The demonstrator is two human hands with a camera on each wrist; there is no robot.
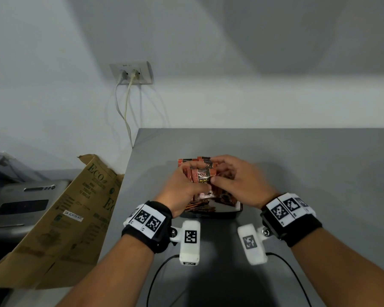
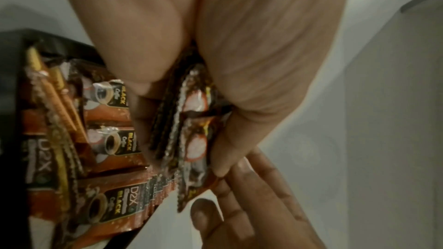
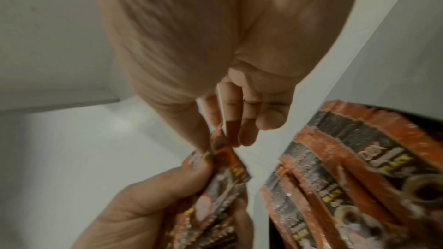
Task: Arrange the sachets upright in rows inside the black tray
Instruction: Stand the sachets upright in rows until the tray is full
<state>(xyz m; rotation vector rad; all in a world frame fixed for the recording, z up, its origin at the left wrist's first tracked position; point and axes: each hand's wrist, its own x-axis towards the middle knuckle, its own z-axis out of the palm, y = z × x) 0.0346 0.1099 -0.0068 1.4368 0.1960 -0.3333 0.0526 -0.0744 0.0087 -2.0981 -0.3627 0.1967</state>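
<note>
A black tray sits on the grey table, filled with orange-and-black coffee sachets. Some stand upright at the back and others lie loose at the front. My left hand hovers over the tray gripping a small bundle of sachets. My right hand pinches the top corner of one sachet of that bundle between thumb and fingertips. In the left wrist view, rows of sachets fill the tray. The tray's floor is hidden.
The grey table stretches right of the tray and behind it. Left of its edge lean a cardboard box and a grey machine. A wall socket drops two cables behind the table. Black wrist-camera cables lie near the front.
</note>
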